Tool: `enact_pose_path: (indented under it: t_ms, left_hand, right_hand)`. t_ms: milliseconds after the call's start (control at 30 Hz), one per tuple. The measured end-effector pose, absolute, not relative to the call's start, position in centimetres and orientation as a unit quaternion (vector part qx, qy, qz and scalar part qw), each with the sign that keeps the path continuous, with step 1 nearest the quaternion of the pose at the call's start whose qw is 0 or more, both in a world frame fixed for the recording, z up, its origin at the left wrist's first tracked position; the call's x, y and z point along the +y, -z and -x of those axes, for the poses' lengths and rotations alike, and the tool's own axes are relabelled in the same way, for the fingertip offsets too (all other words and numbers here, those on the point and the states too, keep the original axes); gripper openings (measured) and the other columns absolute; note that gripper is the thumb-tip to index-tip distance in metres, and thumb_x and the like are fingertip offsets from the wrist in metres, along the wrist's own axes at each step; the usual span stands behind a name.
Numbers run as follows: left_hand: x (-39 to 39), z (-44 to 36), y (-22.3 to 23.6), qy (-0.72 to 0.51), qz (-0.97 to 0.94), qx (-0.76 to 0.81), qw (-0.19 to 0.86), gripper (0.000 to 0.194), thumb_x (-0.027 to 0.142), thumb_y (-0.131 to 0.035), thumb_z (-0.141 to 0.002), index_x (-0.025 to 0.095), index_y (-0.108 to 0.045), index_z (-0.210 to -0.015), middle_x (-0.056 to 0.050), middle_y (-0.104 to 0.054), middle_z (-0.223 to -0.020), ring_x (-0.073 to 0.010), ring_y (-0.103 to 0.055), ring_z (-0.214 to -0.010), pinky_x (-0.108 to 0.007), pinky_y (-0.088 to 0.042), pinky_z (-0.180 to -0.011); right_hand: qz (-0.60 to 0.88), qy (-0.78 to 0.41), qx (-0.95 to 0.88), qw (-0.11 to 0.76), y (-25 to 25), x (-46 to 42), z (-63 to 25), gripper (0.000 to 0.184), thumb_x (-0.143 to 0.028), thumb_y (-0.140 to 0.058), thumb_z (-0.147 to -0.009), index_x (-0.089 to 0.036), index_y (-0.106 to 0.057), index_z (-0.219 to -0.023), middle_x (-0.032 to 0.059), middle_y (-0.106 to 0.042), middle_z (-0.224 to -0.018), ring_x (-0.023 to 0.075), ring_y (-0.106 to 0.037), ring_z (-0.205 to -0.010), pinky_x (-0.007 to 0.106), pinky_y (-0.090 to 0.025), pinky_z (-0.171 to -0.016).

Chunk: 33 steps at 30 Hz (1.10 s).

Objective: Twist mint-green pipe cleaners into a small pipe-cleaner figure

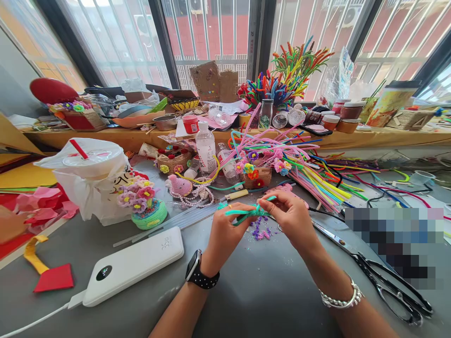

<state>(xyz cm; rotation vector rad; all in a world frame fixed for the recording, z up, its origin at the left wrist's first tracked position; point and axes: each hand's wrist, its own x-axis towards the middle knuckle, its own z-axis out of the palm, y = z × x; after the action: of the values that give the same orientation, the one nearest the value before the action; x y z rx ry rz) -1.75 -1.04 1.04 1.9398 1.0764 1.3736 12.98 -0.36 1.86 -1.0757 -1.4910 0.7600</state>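
Both hands meet over the middle of the grey table. Several turquoise pipe cleaners, bunched and twisted together, run between them. My left hand, below a black watch, is closed round the left part of the bunch. At its right end my right hand pinches a turquoise pipe cleaner between thumb and fingers; a silver bracelet is on that wrist. Small purple and pink clippings lie on the table just beneath the hands. The exact ends inside the fingers are hidden.
Large black-handled scissors lie to the right. A white power bank with a cable lies left, near a pipe-cleaner flower pot and a bagged drink cup. Loose pipe cleaners spread behind the hands, beside a plastic bottle.
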Motion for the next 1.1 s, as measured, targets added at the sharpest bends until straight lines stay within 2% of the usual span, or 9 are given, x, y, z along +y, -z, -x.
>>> enact_pose_path:
  t_ms: [133,267,400,533,667,733,900,1100]
  left_hand:
    - [-1.3,1.7,-1.1,-0.523,-0.717,0.382,0.257,0.011,0.024,-0.062,-0.071,0.022,-0.069,-0.078,-0.004,-0.069,-0.073,-0.0188,-0.061,-0.071,-0.03,-0.048,-0.067]
    - [-1.5,1.7,-1.2,-0.508,-0.728,0.37,0.274,0.013,0.023,-0.061,-0.071,0.022,-0.069,-0.082,-0.004,-0.069,-0.078,-0.019,-0.061,-0.075,-0.03,-0.047,-0.07]
    - [-1.7,1.6,-1.4,-0.488,-0.71,0.393,0.323,0.024,0.025,-0.063,-0.07,0.021,-0.063,-0.094,-0.005,-0.066,-0.092,-0.0173,-0.061,-0.078,-0.027,-0.047,-0.073]
    - [-1.8,1.9,-1.9,-0.466,-0.682,0.378,0.418,0.03,0.031,-0.066,-0.067,0.02,-0.06,-0.094,-0.005,-0.064,-0.095,-0.0176,-0.059,-0.085,-0.026,-0.045,-0.076]
    - [-1.5,2.5,-2.4,-0.443,-0.625,0.338,0.547,0.039,0.046,-0.048,-0.077,0.018,-0.059,-0.101,-0.007,-0.064,-0.092,-0.0201,-0.058,-0.085,-0.03,-0.044,-0.074]
    - [-1.2,2.7,-2.4,-0.424,-0.605,0.359,0.571,0.038,0.046,-0.046,-0.078,0.016,-0.061,-0.098,-0.007,-0.066,-0.086,-0.0202,-0.059,-0.083,-0.03,-0.044,-0.072]
    - [-0.9,2.7,-2.1,-0.384,-0.627,0.404,0.545,0.02,0.03,-0.064,-0.068,0.015,-0.066,-0.081,-0.005,-0.065,-0.08,-0.0151,-0.057,-0.071,-0.023,-0.043,-0.061]
    - [-1.2,2.1,-1.7,-0.448,-0.656,0.391,0.466,0.018,0.024,-0.066,-0.067,0.016,-0.06,-0.083,-0.002,-0.065,-0.079,-0.0143,-0.06,-0.073,-0.023,-0.048,-0.064]
  right_hand:
    - [0.447,-0.45,-0.594,0.496,-2.3,-0.1,-13.8,0.021,-0.036,-0.064,-0.066,-0.016,-0.063,-0.067,0.0016,-0.062,-0.066,0.014,-0.056,-0.063,0.024,-0.044,-0.057]
    - [0.409,-0.512,-0.608,0.448,-2.7,0.2,-14.8,0.021,-0.036,-0.066,-0.064,-0.016,-0.062,-0.067,-0.0003,-0.06,-0.066,0.0111,-0.053,-0.061,0.023,-0.042,-0.056]
    - [0.413,-0.51,-0.613,0.439,-3.0,0.2,-15.3,0.021,-0.035,-0.067,-0.063,-0.015,-0.061,-0.067,-0.0006,-0.06,-0.066,0.0107,-0.054,-0.06,0.022,-0.042,-0.056]
    - [0.425,-0.482,-0.622,0.448,-3.0,0.2,-15.2,0.02,-0.034,-0.068,-0.063,-0.015,-0.061,-0.068,-0.0003,-0.06,-0.064,0.0114,-0.055,-0.061,0.022,-0.042,-0.055]
    - [0.417,-0.461,-0.635,0.459,-2.9,0.1,-15.1,0.018,-0.031,-0.067,-0.065,-0.015,-0.061,-0.069,0.001,-0.062,-0.068,0.0126,-0.057,-0.064,0.023,-0.044,-0.058]
    - [0.415,-0.438,-0.653,0.458,-3.0,0.1,-15.1,0.016,-0.03,-0.066,-0.066,-0.015,-0.061,-0.069,0.0014,-0.062,-0.069,0.0135,-0.058,-0.066,0.024,-0.045,-0.061]
    - [0.408,-0.386,-0.698,0.444,-3.5,-0.2,-14.9,0.015,-0.029,-0.066,-0.066,-0.015,-0.06,-0.066,0.0014,-0.061,-0.068,0.0142,-0.057,-0.068,0.025,-0.046,-0.065]
    - [0.4,-0.441,-0.676,0.433,-3.5,-0.2,-15.1,0.014,-0.029,-0.066,-0.067,-0.015,-0.061,-0.067,0.0003,-0.06,-0.066,0.0118,-0.055,-0.063,0.022,-0.042,-0.059]
